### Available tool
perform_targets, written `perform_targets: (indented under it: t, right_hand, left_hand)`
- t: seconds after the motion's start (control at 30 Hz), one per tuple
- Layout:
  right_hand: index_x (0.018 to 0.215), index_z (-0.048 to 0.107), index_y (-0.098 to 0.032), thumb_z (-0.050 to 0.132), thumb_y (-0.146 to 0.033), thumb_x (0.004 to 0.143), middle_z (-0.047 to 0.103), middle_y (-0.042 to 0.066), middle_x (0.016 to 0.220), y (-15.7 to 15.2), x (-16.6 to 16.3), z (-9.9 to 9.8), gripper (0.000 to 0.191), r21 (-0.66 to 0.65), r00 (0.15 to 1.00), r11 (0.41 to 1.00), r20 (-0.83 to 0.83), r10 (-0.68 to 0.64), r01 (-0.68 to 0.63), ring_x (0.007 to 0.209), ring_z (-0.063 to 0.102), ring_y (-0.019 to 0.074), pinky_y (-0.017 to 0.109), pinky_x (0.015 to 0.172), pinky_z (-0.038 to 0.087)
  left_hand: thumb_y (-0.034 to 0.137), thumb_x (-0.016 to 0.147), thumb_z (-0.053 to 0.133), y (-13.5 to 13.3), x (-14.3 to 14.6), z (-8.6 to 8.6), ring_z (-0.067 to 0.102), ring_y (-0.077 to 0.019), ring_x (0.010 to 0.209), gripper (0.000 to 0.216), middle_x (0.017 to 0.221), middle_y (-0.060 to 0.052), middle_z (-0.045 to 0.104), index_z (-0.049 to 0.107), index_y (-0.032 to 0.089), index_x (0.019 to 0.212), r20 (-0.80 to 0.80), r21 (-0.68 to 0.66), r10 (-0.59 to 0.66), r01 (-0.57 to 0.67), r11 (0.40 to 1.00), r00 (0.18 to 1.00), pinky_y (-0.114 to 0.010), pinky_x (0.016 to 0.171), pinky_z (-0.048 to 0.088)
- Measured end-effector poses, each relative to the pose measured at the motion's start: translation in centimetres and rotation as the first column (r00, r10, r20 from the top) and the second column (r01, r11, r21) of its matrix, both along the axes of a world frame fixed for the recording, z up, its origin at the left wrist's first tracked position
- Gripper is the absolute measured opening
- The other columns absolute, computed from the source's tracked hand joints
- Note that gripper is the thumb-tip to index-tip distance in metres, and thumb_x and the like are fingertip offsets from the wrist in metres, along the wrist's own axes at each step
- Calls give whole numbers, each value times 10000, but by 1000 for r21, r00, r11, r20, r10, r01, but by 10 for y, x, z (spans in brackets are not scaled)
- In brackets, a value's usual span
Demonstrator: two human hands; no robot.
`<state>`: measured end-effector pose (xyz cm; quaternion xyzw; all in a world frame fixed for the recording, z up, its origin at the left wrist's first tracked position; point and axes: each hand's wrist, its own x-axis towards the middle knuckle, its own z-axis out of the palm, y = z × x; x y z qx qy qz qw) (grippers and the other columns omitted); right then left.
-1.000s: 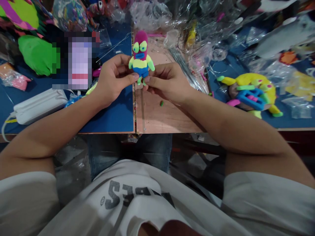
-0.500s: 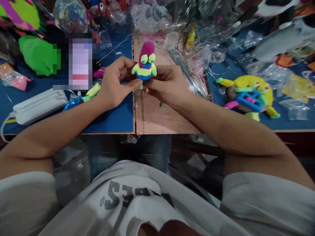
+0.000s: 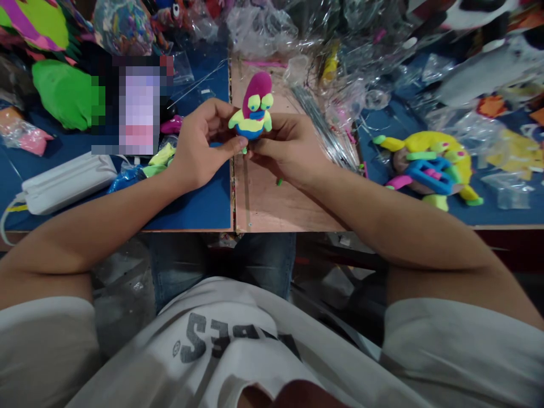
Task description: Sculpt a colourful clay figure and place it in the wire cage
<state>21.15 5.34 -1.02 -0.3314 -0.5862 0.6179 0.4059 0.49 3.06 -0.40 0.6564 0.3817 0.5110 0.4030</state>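
Between my hands, above the table, is a small clay figure [image 3: 258, 90] with a magenta head, bulging pale-yellow eyes, a yellow top and a blue bottom. It leans a little to the right. My left hand [image 3: 208, 141] pinches it low on its left side, the thumb against the blue part. My right hand [image 3: 293, 141] is closed at its lower right, fingers curled behind and under it. A small green foot pokes out below the left thumb. My fingers hide the rest of the underside.
A bundle of thin metal wires [image 3: 321, 127] lies right of my hands. Farther right is a yellow clay figure [image 3: 461, 156] with blue parts. On the left are a white power adapter [image 3: 70, 181], a green clay lump [image 3: 63, 93] and a blurred-out screen [image 3: 138, 110]. Crumpled plastic bags [image 3: 263, 28] cover the back.
The clay figure's head has tilted to the right. Both hands have stayed in nearly the same place with their hold on it.
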Motion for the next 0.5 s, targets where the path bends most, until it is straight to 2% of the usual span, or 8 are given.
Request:
perform_targets:
  t: [0.17, 0.3, 0.37, 0.5]
  right_hand:
    - [869, 732, -257, 932, -260, 788, 736, -14, 747, 0, 1, 1, 216, -18, 1000, 1000, -9, -1, 1, 689, 679, 169, 291, 591, 582]
    - [823, 718, -262, 909, -269, 762, 759, -27, 801, 2, 1, 0, 201, -54, 996, 997, -76, 48, -53, 721, 705, 159, 287, 680, 620]
    - [783, 700, -248, 839, -288, 771, 753, -16, 790, 4, 1, 0, 145, -82, 995, 994, -80, 64, -71, 692, 705, 158, 289, 670, 611]
    - [720, 636, -239, 784, -366, 801, 718, 31, 744, 9, 4, 2, 211, -163, 993, 981, -63, 96, -105, 739, 743, 221, 345, 689, 629]
  left_hand:
    - [476, 809, 983, 4, -1, -6, 798, -287, 1003, 412, 1030, -32, 821, 692, 286, 1032, 5, 11, -10, 9, 1000, 1000, -490, 939, 665]
    - [511, 797, 992, 8, 0, -9, 784, -279, 951, 412, 997, -15, 817, 694, 310, 999, 91, 16, -14, 13, 1000, 996, -495, 897, 661]
    - [518, 773, 1009, 9, 1, -9, 775, -273, 909, 422, 976, -3, 817, 697, 323, 978, 141, 30, -15, 11, 999, 990, -499, 861, 659]
    - [541, 779, 1008, 12, 1, -10, 744, -258, 822, 427, 967, 4, 819, 699, 332, 986, 211, 54, -60, 50, 997, 976, -522, 825, 640]
